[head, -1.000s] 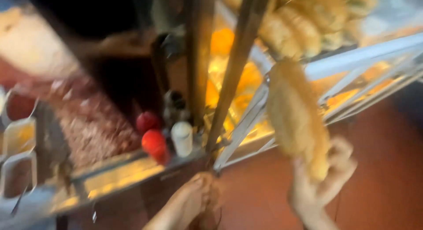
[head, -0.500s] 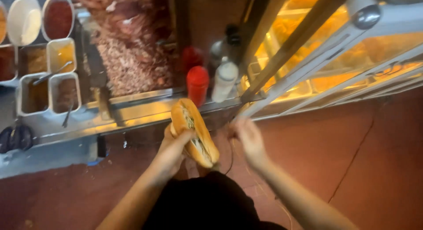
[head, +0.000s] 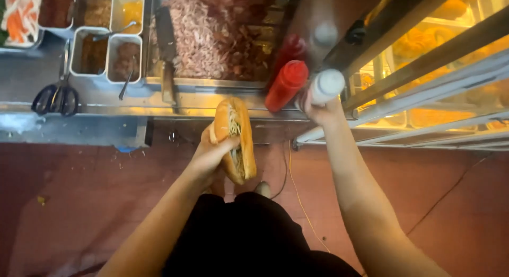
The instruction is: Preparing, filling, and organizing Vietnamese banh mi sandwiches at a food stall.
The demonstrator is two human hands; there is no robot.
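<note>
My left hand [head: 211,152] grips a split baguette sandwich [head: 235,139] with pale filling showing in the cut, held below the counter edge. My right hand [head: 317,110] is closed around a white squeeze bottle [head: 326,86] at the counter's right end. A red squeeze bottle [head: 286,85] stands just left of the white one, and a second red bottle [head: 290,46] sits behind it.
A steel counter [head: 106,110] holds a tray of chopped meat [head: 212,41], a knife [head: 167,54], several small tins of fillings [head: 108,49] and black-handled scissors [head: 57,97]. A glass case with bread [head: 424,41] stands at right. Red floor [head: 450,203] lies below.
My right hand rose from beside the sandwich to the counter and closed on the white squeeze bottle. The left hand kept hold of the sandwich, which sits slightly higher.
</note>
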